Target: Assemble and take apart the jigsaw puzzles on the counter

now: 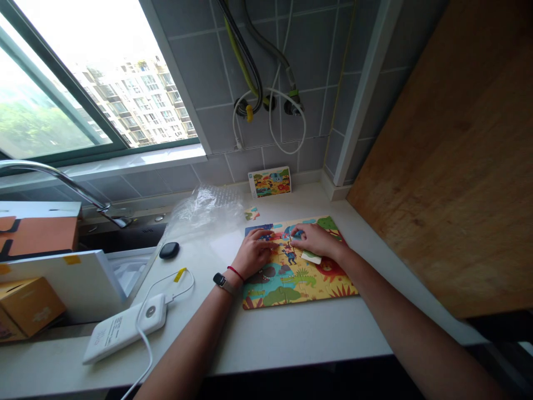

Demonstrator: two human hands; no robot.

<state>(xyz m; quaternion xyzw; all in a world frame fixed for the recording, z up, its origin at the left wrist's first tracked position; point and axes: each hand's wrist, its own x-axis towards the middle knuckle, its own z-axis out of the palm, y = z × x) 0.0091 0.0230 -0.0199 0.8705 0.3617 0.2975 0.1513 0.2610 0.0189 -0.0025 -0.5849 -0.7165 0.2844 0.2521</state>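
Observation:
A jigsaw puzzle (291, 283) with a colourful animal scene lies flat on the white counter. My left hand (253, 253) rests on its left upper part, with fingers stretched over the pieces and nothing held. Over the upper middle, my right hand (313, 239) has thumb and index finger closed on a puzzle piece, mostly hidden by the fingers. Below that palm, a loose puzzle piece (311, 257) with a pale edge sits tilted on the puzzle. Another loose piece (252, 214) lies on the counter just beyond the puzzle's upper left corner.
A picture card (270, 182) leans against the tiled wall. Crumpled clear plastic wrap (204, 211) lies left of the puzzle. Nearer the sink and boxes are a black oval object (169, 250) and a white power bank (125, 328) with a cable. A wooden panel (441, 166) rises at right.

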